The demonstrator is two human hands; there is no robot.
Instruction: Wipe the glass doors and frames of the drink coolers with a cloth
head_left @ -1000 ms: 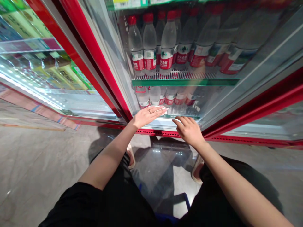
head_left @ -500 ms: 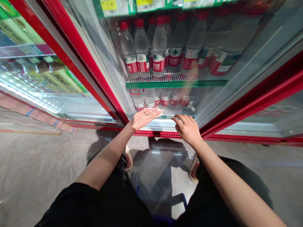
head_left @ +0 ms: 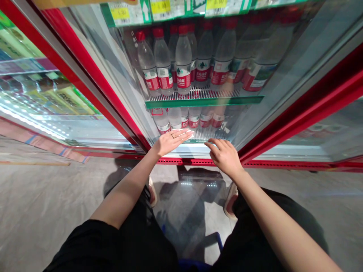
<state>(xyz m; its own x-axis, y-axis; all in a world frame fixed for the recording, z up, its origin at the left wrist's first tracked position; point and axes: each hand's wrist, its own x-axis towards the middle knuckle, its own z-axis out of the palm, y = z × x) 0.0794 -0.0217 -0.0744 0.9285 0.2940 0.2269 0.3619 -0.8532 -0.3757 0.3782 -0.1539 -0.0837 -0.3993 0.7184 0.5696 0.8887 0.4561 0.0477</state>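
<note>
My left hand, with a ring on one finger, is held flat with its fingers stretched out, in front of a glass-fronted fridge's lower shelf. Opposite it, my right hand hangs palm down with loosely bent fingers. Neither hand holds anything. Beyond them stand water bottles with red caps and red-and-white labels on the upper shelf. More water bottles stand on the lower shelf, partly hidden behind my left hand. Whether either hand touches the glass, I cannot tell.
Red door frames slant down on both sides. Price tags line a shelf edge above. At left, another fridge holds drink bottles. Below are the grey floor, my shoes and something blue between my legs.
The view has tilted up slightly, so the price tags show more and the bottles sit a little further left. Both hands keep nearly the same pose.
</note>
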